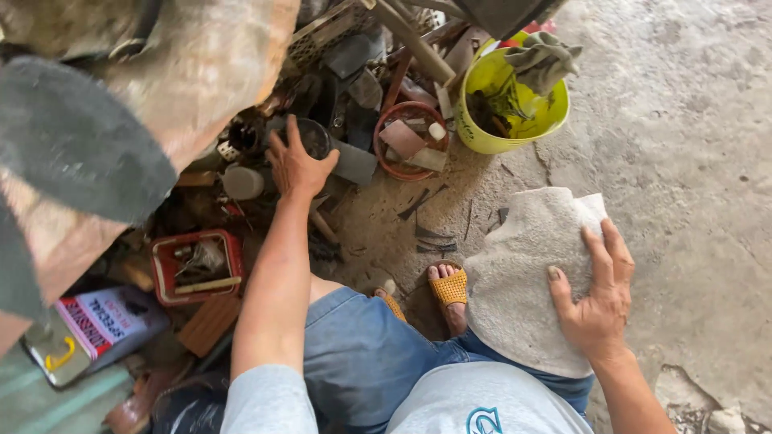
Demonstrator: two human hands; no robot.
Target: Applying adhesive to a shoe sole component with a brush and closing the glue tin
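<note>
Clutter on the floor, listed left to right.

Tin can: flat, rectangular, red-and-white label, yellow handle; lies well to the left of and below the left hand.

Red tray: small, square, holding scraps and a stick; just left of the left forearm. Risk: the arm could knock it if drawn back sideways.

Left hand: reaching forward into the pile, fingers spread and curled over the rim of a dark round can. Whether they grip it firmly cannot be told. Risk: the can sits wedged among loose metal pieces; pulling it could shift the heap or scrape the knuckles on a sharp edge.

Brown bowl: round, holding flat offcuts; just right of the left-hand fingers, within reach of a stray elbow.

Sandalled foot: orange woven strap, toes bare, close to dark slivers on the floor. Risk: a falling piece would land on it.

Yellow bucket: a grey rag draped on its rim; well beyond the right hand.

Grey towel: draped over the knee; the right hand lies flat on it, fingers together and extended, pressing rather than clutching. Risk: it may slide off.
</note>
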